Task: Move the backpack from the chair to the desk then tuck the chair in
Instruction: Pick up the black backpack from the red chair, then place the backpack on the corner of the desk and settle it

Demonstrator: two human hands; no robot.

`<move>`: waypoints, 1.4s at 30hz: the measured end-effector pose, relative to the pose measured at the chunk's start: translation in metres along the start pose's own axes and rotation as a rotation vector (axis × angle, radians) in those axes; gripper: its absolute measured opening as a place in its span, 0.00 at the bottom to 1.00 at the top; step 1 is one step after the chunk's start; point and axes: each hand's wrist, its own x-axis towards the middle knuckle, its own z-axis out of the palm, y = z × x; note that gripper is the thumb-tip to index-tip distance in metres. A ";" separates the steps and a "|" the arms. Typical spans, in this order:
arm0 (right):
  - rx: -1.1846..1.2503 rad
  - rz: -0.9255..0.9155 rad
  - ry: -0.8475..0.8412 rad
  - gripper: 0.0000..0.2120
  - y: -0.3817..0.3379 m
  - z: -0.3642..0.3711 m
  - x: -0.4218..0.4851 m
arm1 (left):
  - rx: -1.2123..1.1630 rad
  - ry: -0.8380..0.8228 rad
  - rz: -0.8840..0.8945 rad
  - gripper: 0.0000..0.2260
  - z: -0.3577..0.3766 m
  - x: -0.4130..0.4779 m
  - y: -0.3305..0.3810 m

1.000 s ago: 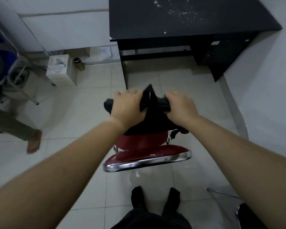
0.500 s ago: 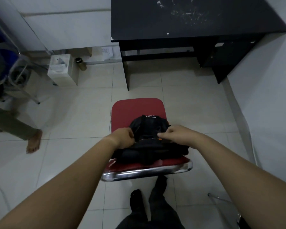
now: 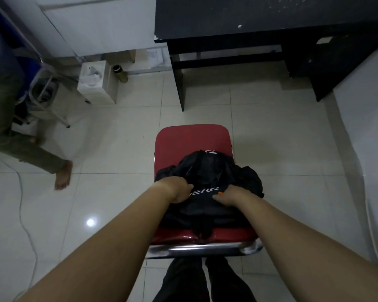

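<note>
1. The black backpack (image 3: 207, 184) sits slumped on the near part of the red chair (image 3: 192, 138), so the first half of the task is not yet done.
2. Left hand (image 3: 177, 189) is curled on the backpack's left side, fingers bunching the fabric; right hand (image 3: 229, 196) is closed on the right side, just beside the white lettering. Both look pinched onto cloth, a two-sided grip that suits a soft, floppy load.
3. The person stands at the near edge of the chair, behind its chrome rail (image 3: 203, 248), arms reaching down over it: a sensible spot for lifting forward.
4. The dark bench (image 3: 260, 16) lies at the far side, well apart from the chair, with open floor tiles (image 3: 118, 149) between them.
5. A white box (image 3: 96, 83) and another person's bare foot (image 3: 62, 177) sit off to the left, out of that path.
6. Next call, I'd judge: lift the backpack clear and carry it far to the bench top.
</note>
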 end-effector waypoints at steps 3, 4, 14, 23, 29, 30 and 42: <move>-0.057 0.048 0.015 0.43 0.010 0.001 0.010 | 0.049 -0.008 0.004 0.20 0.004 0.022 -0.006; -0.039 0.058 0.031 0.42 0.013 -0.001 0.010 | 0.054 -0.005 0.019 0.19 0.010 0.028 -0.009; 0.075 -0.045 0.176 0.24 0.023 0.000 0.008 | -0.056 -0.131 -0.152 0.34 0.046 0.061 -0.036; -0.066 -0.341 0.577 0.18 0.007 -0.019 -0.026 | 0.220 0.345 0.030 0.15 0.018 0.045 -0.020; 0.130 -0.317 0.742 0.16 0.012 -0.076 -0.072 | 0.179 0.646 0.226 0.13 -0.063 0.006 0.000; 0.147 -0.317 0.760 0.15 0.013 -0.086 -0.080 | 0.179 0.666 0.240 0.13 -0.075 -0.002 0.006; 0.224 -0.375 1.034 0.11 0.085 -0.191 -0.151 | 0.135 0.939 0.379 0.08 -0.148 -0.067 0.124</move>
